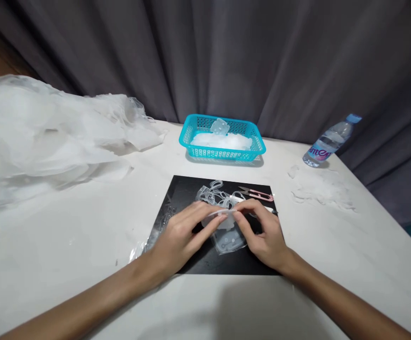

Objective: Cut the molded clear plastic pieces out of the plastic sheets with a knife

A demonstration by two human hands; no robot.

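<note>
Between my two hands, just above a black mat (198, 264), is a thin translucent whitish plastic piece (224, 222). My left hand (186, 229) pinches its left side between thumb and fingers. At the other side, my right hand (260, 229) pinches its edge with thumb and forefinger. Below it a clear piece with small round marks (228, 241) lies on the mat. Curled clear plastic strips (214, 189) are heaped just beyond my fingers. Pink-handled thread snips (258, 193) lie at the mat's far right. A white object beside my right fingers is mostly hidden.
A turquoise basket (226, 153) holding white material and a clear piece stands at the back. Crumpled translucent sheets (56, 127) are piled on the left. To the right are a water bottle (329, 141) and white scraps (322, 189). A grey curtain (226, 56) hangs behind the white table (85, 236).
</note>
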